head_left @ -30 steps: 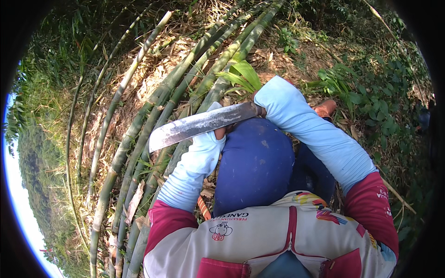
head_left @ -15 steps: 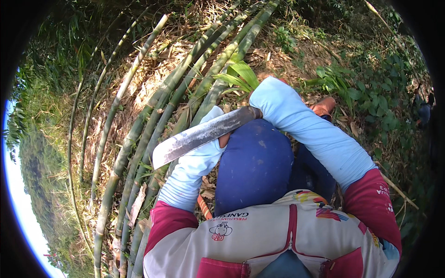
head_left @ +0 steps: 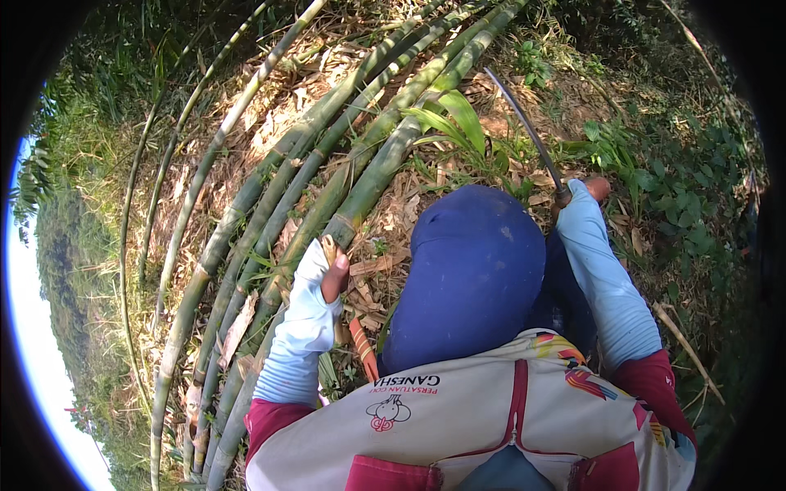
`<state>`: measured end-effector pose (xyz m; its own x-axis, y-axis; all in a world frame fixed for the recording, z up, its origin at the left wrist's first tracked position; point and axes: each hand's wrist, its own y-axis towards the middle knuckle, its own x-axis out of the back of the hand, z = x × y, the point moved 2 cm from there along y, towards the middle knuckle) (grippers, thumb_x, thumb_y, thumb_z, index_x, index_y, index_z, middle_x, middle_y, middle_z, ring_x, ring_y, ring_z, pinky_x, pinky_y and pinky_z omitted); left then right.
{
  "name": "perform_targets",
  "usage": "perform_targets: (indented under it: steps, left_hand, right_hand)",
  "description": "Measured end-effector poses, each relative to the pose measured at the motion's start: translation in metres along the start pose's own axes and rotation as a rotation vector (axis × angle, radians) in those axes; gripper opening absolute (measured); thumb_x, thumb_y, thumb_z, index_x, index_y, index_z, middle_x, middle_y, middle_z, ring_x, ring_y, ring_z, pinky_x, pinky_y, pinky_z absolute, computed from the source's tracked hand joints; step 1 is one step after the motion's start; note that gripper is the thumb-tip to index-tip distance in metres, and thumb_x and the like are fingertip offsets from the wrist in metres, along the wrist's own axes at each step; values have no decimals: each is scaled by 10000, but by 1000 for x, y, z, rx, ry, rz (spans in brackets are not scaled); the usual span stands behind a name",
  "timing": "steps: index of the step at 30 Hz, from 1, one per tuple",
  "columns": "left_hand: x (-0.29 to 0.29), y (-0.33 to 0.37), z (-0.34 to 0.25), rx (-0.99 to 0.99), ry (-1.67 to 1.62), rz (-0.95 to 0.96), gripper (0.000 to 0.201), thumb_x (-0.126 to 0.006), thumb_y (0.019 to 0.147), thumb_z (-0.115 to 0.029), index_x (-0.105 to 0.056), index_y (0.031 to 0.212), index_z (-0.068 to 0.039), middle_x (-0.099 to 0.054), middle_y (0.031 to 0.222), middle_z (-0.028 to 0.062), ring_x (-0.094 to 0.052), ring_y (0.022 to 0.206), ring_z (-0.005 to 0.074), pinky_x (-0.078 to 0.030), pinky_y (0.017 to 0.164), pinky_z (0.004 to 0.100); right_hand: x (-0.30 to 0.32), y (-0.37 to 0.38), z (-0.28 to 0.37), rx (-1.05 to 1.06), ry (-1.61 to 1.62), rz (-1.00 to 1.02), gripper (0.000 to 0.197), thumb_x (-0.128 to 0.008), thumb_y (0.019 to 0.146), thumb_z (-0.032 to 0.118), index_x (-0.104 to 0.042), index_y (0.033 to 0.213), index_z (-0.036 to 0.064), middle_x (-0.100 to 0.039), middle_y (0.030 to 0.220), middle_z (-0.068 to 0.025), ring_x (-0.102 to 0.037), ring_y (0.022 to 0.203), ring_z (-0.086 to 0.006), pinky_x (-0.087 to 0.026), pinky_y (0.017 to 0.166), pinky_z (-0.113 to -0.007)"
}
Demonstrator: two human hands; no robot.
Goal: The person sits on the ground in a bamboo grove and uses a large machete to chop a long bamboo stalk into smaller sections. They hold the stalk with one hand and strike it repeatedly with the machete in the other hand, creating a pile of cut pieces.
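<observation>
Dark-handled and seen nearly edge-on, a machete (head_left: 528, 127) points up and away from my right hand (head_left: 595, 190), which is closed on its handle at the right of my knee. A pale blue sleeve covers most of that hand. On the left, my left hand (head_left: 334, 280) is closed at the nearest thick green bamboo pole (head_left: 368, 186); its thumb shows, while the sleeve hides most of the fingers. A small tan stub (head_left: 329, 248) sticks up beside the thumb. My blue-trousered knee (head_left: 479, 270) lies between the two hands.
Several more long bamboo poles (head_left: 229, 233) lie side by side on the left, over dry leaves. A broad-leaved green plant (head_left: 458, 123) grows beyond my knee. Leafy undergrowth (head_left: 679, 188) and a thin dry stick (head_left: 688, 348) are on the right. An orange strip (head_left: 363, 348) shows by my left forearm.
My right hand has swung right with the machete, whose blade has turned from lying across my left forearm to pointing away. My left hand has moved left and nearer, to the bamboo.
</observation>
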<state>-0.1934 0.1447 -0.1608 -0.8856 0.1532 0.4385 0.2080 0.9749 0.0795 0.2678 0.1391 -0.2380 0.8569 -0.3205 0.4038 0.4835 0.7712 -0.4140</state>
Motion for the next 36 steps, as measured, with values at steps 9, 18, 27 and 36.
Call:
perform_targets:
  steps: [9, 18, 27, 36]
  left_hand:
    - [-44, 82, -97, 272, -717, 192, 367, -493, 956, -323, -496, 1102, 14, -438, 704, 3, -399, 544, 91, -350, 500, 234]
    - [-93, 109, -85, 367, -553, 211, 308, -546, 941, -358, -539, 920, -51, -503, 605, 41, -465, 494, 120, -373, 463, 261]
    - [-100, 110, 9, 233, -474, -63, 365, -549, 932, -373, -554, 985, -12, -624, 788, 58, -595, 740, 157, -468, 656, 288]
    - [-92, 109, -28, 13, -54, 212, 334, -570, 908, -360, -577, 1025, -48, -636, 868, 82, -608, 788, 199, -468, 700, 318]
  right_hand:
    - [-1, -43, 81, 534, -278, -69, 262, -732, 744, 136, -491, 817, 63, -510, 639, -41, -466, 574, -144, -387, 529, -326]
    - [-26, -66, 175, 875, -682, 298, 92, -671, 596, 74, -670, 687, 92, -616, 677, -154, -609, 659, -356, -477, 567, -372]
    - [-46, -71, 207, 1124, -860, 339, 85, -652, 637, 159, -688, 696, 110, -632, 702, -152, -637, 662, -320, -491, 583, -386]
    - [-48, -68, 206, 1093, -855, 363, 96, -645, 660, 182, -681, 702, 104, -640, 721, -150, -642, 688, -327, -494, 608, -398]
